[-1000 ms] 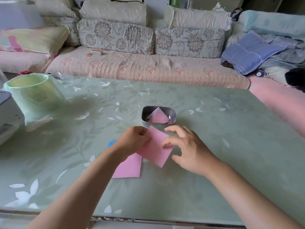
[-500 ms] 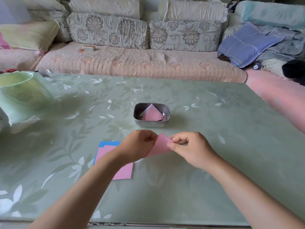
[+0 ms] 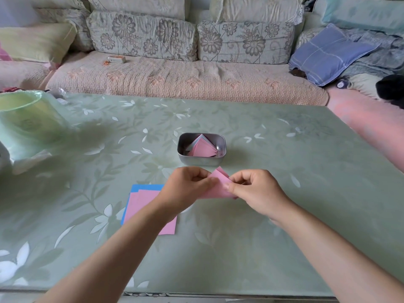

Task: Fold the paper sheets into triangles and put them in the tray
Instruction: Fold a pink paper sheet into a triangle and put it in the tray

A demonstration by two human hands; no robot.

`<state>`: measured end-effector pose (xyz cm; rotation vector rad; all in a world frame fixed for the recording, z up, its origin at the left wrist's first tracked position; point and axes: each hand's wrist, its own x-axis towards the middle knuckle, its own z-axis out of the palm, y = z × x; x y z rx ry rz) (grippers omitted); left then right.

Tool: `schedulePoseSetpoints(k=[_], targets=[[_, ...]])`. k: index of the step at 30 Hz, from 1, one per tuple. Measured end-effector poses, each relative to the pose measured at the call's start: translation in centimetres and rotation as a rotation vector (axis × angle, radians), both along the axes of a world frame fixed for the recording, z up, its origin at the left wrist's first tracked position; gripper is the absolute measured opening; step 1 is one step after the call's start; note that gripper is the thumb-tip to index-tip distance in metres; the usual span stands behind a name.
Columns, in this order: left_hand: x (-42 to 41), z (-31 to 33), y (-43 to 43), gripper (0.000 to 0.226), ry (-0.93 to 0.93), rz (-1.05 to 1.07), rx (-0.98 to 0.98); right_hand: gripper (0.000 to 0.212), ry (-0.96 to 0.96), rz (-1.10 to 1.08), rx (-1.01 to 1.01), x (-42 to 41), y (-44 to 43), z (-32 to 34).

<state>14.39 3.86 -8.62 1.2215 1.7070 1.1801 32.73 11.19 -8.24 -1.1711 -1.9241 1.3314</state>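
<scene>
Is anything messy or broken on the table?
Nothing looks broken or spilled. The flat sheets are stacked a bit unevenly, blue edge peeking out under pink, and the folded triangles lie inside the tray.

Approach to tray: a narrow strip of table [image 3: 306,171] lies between the left hand [image 3: 188,186], the right hand [image 3: 255,191] and the front wall of the tray [image 3: 201,161].
Gap between hands: closed by the pink sheet [image 3: 218,179], pinched from both sides.
Tray opening: faces up; folded triangles [image 3: 202,148] fill the middle, floor shows at the right.
Left flank: paper stack [image 3: 142,206] lies flat; green container [image 3: 28,121] stands tall, well apart.
Right flank: open tabletop to the edge.
</scene>
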Motion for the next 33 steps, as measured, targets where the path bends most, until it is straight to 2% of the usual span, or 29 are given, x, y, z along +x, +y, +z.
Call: schedulePoseSetpoints(k=[2, 6, 9, 12, 14, 17, 21, 26, 33], targets=[[0.0, -0.1, 0.1, 0.015, 0.025, 0.026, 0.009, 0.007, 0.054, -0.006, -0.032, -0.1, 0.0, 0.1], [0.1, -0.3, 0.1, 0.021, 0.096, 0.059, 0.026, 0.021, 0.103, -0.026, -0.105, -0.2, -0.2, 0.3], [0.1, -0.4, 0.2, 0.023, 0.136, 0.058, 0.047, 0.014, 0.096, -0.040, -0.130, -0.3, -0.3, 0.3], [0.2, -0.5, 0.1, 0.017, 0.147, 0.048, 0.069, 0.003, 0.080, -0.065, -0.095, -0.3, -0.4, 0.2], [0.5, -0.5, 0.1, 0.010, 0.133, 0.038, 0.086, 0.003, 0.090, -0.065, -0.082, -0.3, -0.4, 0.2], [0.8, -0.3, 0.0, 0.024, 0.121, 0.032, 0.149, 0.004, 0.080, -0.059, -0.057, -0.3, -0.4, 0.2], [1.3, -0.4, -0.2, 0.028, 0.133, 0.022, 0.207, 0.015, 0.050, -0.028, 0.032, -0.4, -0.6, 0.2], [1.7, -0.6, -0.3, 0.030, 0.175, 0.082, 0.203, 0.026, -0.073, 0.002, 0.219, -0.6, -1.3, 0.0], [1.9, -0.5, -0.3, 0.017, 0.123, 0.114, 0.211, 0.027, 0.004, -0.033, 0.199, -0.9, -1.5, 0.0]])
